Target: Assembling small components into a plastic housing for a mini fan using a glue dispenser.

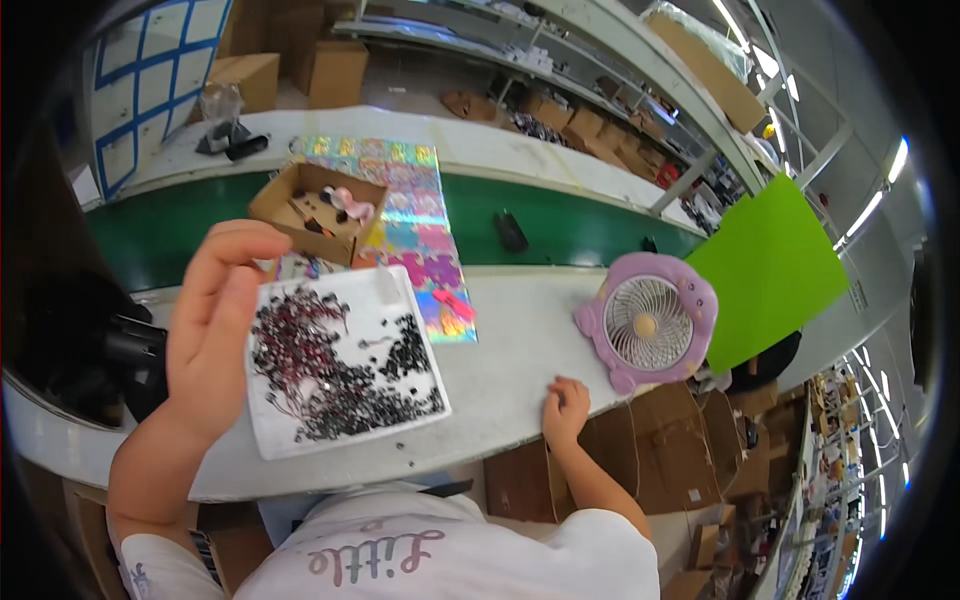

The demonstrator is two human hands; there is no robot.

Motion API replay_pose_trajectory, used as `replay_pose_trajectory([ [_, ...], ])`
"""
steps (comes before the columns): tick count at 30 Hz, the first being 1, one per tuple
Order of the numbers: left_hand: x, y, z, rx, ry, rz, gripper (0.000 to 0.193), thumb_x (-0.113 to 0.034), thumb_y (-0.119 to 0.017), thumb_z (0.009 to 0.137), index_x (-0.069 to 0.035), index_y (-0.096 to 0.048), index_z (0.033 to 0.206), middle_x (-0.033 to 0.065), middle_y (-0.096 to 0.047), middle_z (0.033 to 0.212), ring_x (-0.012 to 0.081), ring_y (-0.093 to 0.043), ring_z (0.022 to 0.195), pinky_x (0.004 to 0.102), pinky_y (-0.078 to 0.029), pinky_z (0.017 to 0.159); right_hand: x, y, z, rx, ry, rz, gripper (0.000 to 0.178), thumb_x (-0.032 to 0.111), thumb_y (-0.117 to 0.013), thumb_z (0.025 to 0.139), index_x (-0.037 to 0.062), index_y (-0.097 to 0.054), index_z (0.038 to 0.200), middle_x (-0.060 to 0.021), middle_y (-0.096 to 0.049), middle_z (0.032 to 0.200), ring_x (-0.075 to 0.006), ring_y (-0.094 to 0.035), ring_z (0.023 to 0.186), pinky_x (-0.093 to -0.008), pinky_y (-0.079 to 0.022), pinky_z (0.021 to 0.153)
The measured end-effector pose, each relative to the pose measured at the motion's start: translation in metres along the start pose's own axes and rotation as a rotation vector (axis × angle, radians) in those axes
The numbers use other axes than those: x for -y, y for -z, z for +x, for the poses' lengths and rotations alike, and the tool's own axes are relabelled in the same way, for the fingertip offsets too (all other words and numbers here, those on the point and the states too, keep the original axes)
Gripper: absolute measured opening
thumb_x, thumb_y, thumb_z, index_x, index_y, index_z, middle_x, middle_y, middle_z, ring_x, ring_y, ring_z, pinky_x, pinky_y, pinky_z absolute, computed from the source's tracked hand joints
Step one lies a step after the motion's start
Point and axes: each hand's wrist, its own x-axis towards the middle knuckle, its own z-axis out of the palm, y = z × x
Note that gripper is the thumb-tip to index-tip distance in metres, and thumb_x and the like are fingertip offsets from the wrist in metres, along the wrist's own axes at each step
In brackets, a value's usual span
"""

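My left hand [217, 315] is raised at the left edge of a square white tray [377, 289]. Its fingers bend over toward the thumb; whatever may be between their tips is hidden. Many small black parts [345, 405], some with thin dark red wires [295, 340], lie loose in the tray. My right hand [567, 405] rests on the front edge of the white table [510, 370], fingers loosely bent and slightly apart, with nothing seen in them. Right of it stands a purple animal-shaped fan [648, 322] with a round grille.
Behind the tray, an open cardboard box [340, 245] holds small items, including something pink. Shiny patterned sheets [412, 200] and a pink piece [453, 304] lie beside it. A black object [510, 230] lies on the green strip [575, 235]. A bright green board [765, 270] stands right.
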Motion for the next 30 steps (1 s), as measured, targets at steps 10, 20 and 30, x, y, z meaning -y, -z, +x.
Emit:
replay_pose_trajectory([
  [10, 0.030, -0.023, 0.026, 0.181, 0.069, 0.155, 0.013, -0.002, -0.055, 0.083, -0.004, -0.054, 0.095, 0.0067, -0.051, 0.096, 0.0151, -0.047, 0.086, 0.0260, -0.036, 0.077, 0.130, 0.046, 0.203, -0.226, 0.413, 0.214, 0.021, 0.003, -0.062, 0.078, -0.0008, -0.055, 0.098, -0.0159, -0.057, 0.097, -0.0338, -0.050, 0.102, -0.0425, -0.039, 0.089],
  [20, 0.030, -0.025, 0.003, 0.367, 0.015, 0.068, 0.015, 0.002, -0.059, 0.078, -0.003, -0.055, 0.092, 0.0101, -0.054, 0.092, 0.0238, -0.052, 0.086, 0.0334, -0.040, 0.078, 0.302, 0.098, 0.445, -0.349, -0.025, -0.132, 0.067, 0.064, -0.053, 0.074, 0.0170, -0.057, 0.122, -0.0203, -0.055, 0.121, -0.0388, -0.044, 0.119, -0.0496, -0.033, 0.098],
  [30, 0.045, -0.027, 0.013, 0.515, 0.027, -0.072, 0.015, 0.001, -0.059, 0.079, -0.003, -0.056, 0.093, 0.0108, -0.055, 0.092, 0.0239, -0.054, 0.086, 0.0327, -0.042, 0.077, 0.300, 0.158, 0.361, -0.263, 0.192, 0.364, 0.040, 0.039, -0.071, 0.073, 0.0094, -0.066, 0.099, -0.0125, -0.068, 0.093, -0.0283, -0.065, 0.083, -0.0361, -0.048, 0.075],
])
